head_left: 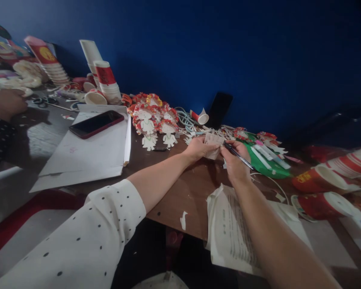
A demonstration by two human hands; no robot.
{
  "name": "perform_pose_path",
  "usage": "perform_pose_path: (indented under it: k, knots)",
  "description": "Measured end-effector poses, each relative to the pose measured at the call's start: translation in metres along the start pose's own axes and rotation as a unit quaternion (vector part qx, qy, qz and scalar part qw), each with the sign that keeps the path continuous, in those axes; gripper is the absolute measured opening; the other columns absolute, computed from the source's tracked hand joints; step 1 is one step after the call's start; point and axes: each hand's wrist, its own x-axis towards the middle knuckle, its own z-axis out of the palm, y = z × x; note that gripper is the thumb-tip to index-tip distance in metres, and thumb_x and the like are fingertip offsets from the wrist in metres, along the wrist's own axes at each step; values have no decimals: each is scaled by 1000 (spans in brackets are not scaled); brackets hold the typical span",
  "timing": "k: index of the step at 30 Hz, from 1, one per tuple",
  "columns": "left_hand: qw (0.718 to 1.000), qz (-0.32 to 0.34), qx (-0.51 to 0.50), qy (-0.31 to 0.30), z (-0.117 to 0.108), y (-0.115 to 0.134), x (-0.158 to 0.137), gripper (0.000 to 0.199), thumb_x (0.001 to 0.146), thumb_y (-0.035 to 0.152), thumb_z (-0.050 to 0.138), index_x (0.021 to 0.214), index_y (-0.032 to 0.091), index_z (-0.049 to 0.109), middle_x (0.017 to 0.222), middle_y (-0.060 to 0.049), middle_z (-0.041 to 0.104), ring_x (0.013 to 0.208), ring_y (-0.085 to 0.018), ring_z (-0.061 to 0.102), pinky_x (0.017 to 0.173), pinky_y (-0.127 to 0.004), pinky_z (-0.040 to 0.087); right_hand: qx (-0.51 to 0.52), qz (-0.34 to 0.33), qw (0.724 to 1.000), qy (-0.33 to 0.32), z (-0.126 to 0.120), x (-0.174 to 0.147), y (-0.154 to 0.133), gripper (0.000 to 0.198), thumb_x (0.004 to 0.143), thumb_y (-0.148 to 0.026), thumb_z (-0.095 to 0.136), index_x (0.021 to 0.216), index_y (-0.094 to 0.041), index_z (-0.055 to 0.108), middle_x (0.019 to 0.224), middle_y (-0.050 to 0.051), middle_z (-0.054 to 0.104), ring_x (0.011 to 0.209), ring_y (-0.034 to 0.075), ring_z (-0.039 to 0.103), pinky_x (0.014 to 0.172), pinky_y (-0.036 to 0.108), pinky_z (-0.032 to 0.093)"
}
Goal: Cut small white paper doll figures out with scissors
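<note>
My left hand (197,148) pinches a small whitish piece of paper (214,140) above the brown table. My right hand (237,161) grips a dark pen (239,155), its tip end close to the paper. What is drawn on the paper is too small to make out. Left of my hands, several white paper figures (147,125) with red trim lie in a heap. Just right of my right hand, white markers (266,155) rest on a green round piece (260,162). Under my right forearm lies a printed paper packet (228,224).
A phone (96,123) lies on white papers (87,160) at left; another dark phone (221,108) leans against the blue wall. Stacked paper cups (108,82) stand behind. Red cups (319,179) lie at right. Another person's hand (7,103) is at far left.
</note>
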Motion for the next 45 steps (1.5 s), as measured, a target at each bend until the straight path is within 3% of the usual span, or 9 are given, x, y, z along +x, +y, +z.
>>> perform_pose_path:
  k: [6, 12, 22, 38, 45]
  knots:
    - [998, -3, -58, 3, -2, -2, 4, 29, 62, 17, 87, 87, 11, 73, 87, -9, 75, 76, -18, 70, 90, -40, 56, -71, -87, 992, 59, -4, -1, -6, 27, 77, -37, 71, 97, -20, 64, 84, 2, 70, 74, 18, 66, 74, 34, 54]
    - [994, 6, -103, -26, -5, -1, 4, 31, 60, 15, 86, 87, 10, 73, 82, -8, 75, 71, -17, 69, 84, -37, 56, -88, -180, 979, 25, -8, -7, -10, 25, 93, -43, 60, 100, -19, 63, 76, 2, 69, 67, 17, 67, 68, 33, 55]
    - [996, 5, -84, -19, -3, -1, 3, 27, 61, 13, 84, 85, 10, 73, 81, -8, 74, 69, -17, 67, 83, -37, 55, -183, -250, 951, 10, -8, -11, -15, 20, 95, -38, 58, 98, -19, 64, 80, 5, 72, 68, 19, 70, 67, 34, 58]
    - [998, 8, -64, -25, -4, -2, 3, 30, 62, 17, 86, 88, 11, 73, 86, -10, 75, 73, -17, 69, 86, -38, 56, -218, -274, 937, 6, -7, -10, -13, 18, 95, -36, 56, 97, -20, 63, 86, 8, 72, 73, 21, 72, 72, 35, 59]
    - [999, 10, -43, -6, -5, -6, 7, 31, 62, 19, 86, 90, 11, 73, 89, -10, 76, 75, -18, 69, 87, -38, 55, -197, -243, 950, 10, -6, -10, -14, 17, 94, -36, 57, 97, -20, 62, 86, 8, 73, 66, 19, 70, 67, 34, 59]
